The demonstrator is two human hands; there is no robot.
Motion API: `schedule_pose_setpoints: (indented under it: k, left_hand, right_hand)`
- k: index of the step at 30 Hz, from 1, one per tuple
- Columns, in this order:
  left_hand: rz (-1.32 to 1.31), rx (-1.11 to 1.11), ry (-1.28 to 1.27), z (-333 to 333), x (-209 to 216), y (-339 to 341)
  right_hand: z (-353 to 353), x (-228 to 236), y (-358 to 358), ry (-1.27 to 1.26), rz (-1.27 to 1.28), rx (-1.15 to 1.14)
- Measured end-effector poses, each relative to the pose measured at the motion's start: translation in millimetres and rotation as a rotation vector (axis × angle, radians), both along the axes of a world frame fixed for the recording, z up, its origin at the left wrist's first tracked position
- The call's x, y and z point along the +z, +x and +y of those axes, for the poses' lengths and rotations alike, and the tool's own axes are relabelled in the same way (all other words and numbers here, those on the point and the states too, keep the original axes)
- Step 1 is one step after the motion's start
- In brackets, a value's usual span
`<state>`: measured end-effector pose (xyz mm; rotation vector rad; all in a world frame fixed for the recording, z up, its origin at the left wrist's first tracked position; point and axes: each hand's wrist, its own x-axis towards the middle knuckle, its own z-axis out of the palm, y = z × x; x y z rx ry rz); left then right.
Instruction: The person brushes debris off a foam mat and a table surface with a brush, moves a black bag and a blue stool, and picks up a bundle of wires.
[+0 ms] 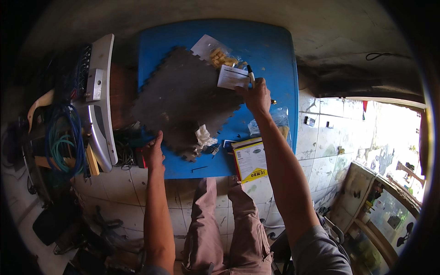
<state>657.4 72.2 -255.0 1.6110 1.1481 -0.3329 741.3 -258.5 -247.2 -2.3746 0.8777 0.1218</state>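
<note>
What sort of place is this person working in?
Probably a small workshop: coiled blue and green cords at the left, and a jagged-edged dark grey mat on a blue rectangular table strewn with small items.

Showing a smooth, faint gloss across the blue surface point(270, 48). Looking matt and foam-like (or perhaps rubbery) on the grey mat point(183, 94). Appearing as smooth plastic in the marker point(251, 78), paper in the white slip point(231, 77), and glossy, crinkled plastic in the clear bag point(281, 118). Creasing as matt cloth in the trousers point(206, 220).
</note>
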Motion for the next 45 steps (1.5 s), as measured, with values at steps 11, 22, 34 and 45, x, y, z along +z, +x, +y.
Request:
schedule_pose_setpoints:
  k: [11,22,34,45]
  left_hand:
    - [-0.415,-0.245,-0.090,-28.6,52.6,1.8]
    - [-0.814,-0.568,0.487,-86.7,232.0,9.5]
    - [-0.843,0.065,0.048,-76.4,242.1,-85.7]
    - [-0.248,0.392,-0.145,32.4,241.8,-382.9]
  right_hand:
    - [-17.6,-3.4,-17.3,0.116,-0.086,0.132]
    - [-68.6,96.0,-121.5,0.329,-0.606,-0.250]
    - [-97.0,141.3,-270.1,0.911,-0.388,-0.590]
    - [-95.9,86.3,-285.8,0.194,0.067,0.042]
